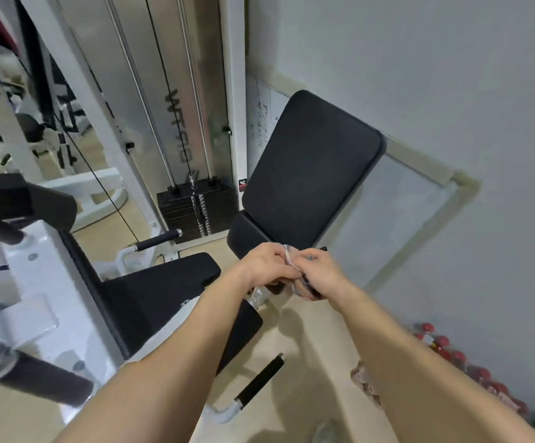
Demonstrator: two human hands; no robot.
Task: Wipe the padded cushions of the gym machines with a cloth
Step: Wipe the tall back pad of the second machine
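Observation:
Both of my hands meet in the middle of the view, over the front of a black padded seat (160,292). My left hand (267,265) and my right hand (320,271) are both closed on a bunched, light patterned cloth (291,262) held between them. Just behind the hands rises the black padded backrest (310,174), tilted toward the wall. A small lower black pad (243,235) joins the backrest to the seat. Most of the cloth is hidden by my fingers.
The white machine frame (52,282) with black-grip handles (157,241) stands at left. A weight stack (195,212) with cable and guide rods is behind. A grey wall (451,91) is at right, and red objects (451,353) lie on the floor by it.

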